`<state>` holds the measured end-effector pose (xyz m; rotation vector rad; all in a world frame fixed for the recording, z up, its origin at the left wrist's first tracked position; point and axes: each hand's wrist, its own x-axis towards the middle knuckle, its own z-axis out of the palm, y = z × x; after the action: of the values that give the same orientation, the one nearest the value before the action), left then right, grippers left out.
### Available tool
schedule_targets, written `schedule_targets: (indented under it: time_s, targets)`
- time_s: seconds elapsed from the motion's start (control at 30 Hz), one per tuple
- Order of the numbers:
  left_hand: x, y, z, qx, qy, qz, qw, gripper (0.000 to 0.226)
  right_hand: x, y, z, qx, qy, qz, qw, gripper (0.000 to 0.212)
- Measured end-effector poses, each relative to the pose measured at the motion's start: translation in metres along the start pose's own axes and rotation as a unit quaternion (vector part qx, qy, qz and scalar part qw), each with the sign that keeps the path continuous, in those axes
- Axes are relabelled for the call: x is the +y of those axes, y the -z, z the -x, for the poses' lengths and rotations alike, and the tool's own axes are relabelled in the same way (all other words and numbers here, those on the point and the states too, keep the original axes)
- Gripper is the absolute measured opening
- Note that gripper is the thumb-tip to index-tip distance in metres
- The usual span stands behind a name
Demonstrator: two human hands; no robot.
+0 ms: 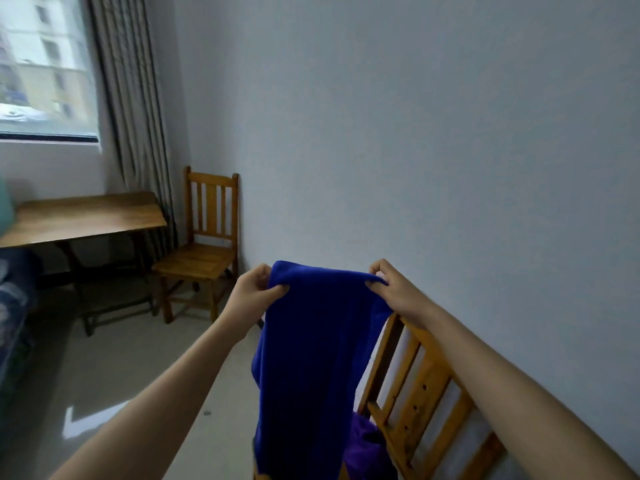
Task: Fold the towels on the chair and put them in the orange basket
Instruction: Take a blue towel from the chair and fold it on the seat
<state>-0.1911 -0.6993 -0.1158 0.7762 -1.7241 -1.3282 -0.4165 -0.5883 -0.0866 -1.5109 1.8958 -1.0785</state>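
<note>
A blue towel (311,358) hangs down in front of me, held up by its top edge. My left hand (254,289) pinches the towel's upper left corner. My right hand (394,289) pinches the upper right corner. Both arms are stretched forward. Behind the towel stands a wooden chair (415,393) with a slatted back, close to the wall. A purple towel (363,448) lies bunched on that chair's seat, partly hidden by the blue one. The orange basket is not in view.
A second wooden chair (207,251) stands in the far corner beside a wooden table (83,216) under the window. Grey curtains (131,98) hang next to it. A dark patterned bed edge (14,306) shows at the left. The floor is pale tile.
</note>
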Motion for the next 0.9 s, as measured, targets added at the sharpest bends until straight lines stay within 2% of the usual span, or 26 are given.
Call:
schedule_targets:
  time_s: [0.13,0.27,0.37,0.47,0.57,0.67,0.83,0.9]
  targets:
    - [0.006,0.004,0.003,-0.006,0.008,0.049,0.999,0.011,-0.007,0.002,-0.008,-0.033,0.021,0.012,0.999,0.005]
    - [0.006,0.007,0.004,-0.038,0.004,0.041,0.998,0.013,-0.005,0.005,-0.015,-0.06,0.029,0.042,0.997,0.01]
    - [0.0,0.012,0.002,-0.04,-0.015,-0.043,0.998,0.013,0.0,0.008,-0.017,-0.059,0.033,0.062,0.996,0.012]
    - [-0.012,0.019,0.0,-0.038,0.0,-0.131,0.991,0.026,0.006,0.016,-0.015,-0.032,0.031,0.055,0.997,0.005]
    - [-0.03,0.026,0.001,-0.12,0.043,-0.25,0.96,0.044,0.011,0.025,-0.012,-0.001,0.031,0.044,0.999,0.009]
    - [-0.051,0.029,0.005,-0.174,0.076,-0.385,0.903,0.029,0.018,0.03,-0.005,0.007,0.026,0.035,0.999,0.011]
    - [-0.072,0.038,0.007,-0.133,0.094,-0.419,0.893,0.012,0.04,0.038,0.006,0.034,-0.002,0.043,0.998,0.015]
    - [-0.072,0.042,0.008,-0.12,0.104,-0.378,0.912,0.011,0.05,0.044,0.01,0.026,-0.024,0.046,0.998,0.016]
